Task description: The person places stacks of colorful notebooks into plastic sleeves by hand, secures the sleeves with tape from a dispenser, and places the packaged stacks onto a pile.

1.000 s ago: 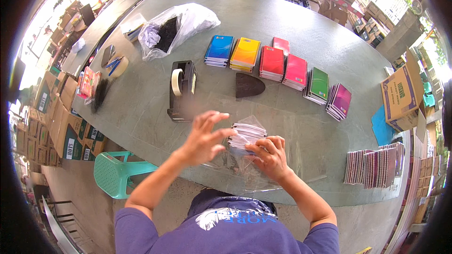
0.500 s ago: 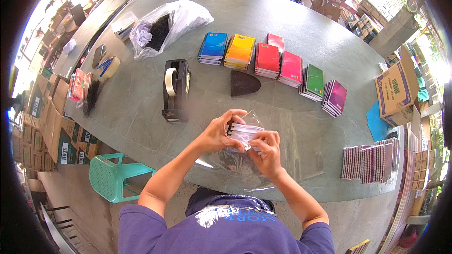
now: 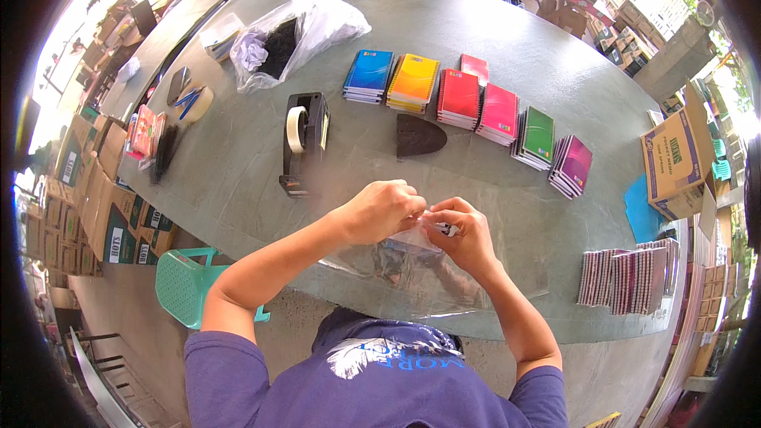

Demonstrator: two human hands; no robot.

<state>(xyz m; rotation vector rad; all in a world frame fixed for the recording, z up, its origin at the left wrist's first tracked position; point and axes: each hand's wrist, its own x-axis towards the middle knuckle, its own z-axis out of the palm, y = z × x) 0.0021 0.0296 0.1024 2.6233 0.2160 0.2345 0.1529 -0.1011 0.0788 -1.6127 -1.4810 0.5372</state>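
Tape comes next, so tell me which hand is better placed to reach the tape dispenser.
Left, probably. The left hand is nearer the black tape dispenser, which stands up and to the left of both hands. The right hand pinches the clear plastic bag and would have to cross over.

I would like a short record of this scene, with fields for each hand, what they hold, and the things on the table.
left hand: pinching the top of a clear plastic bag
right hand: gripping the same bag top
tape dispenser: black, upright, beyond the left hand
notebooks: coloured stacks in a row
dark wedge: before the red stack
table: grey, rounded
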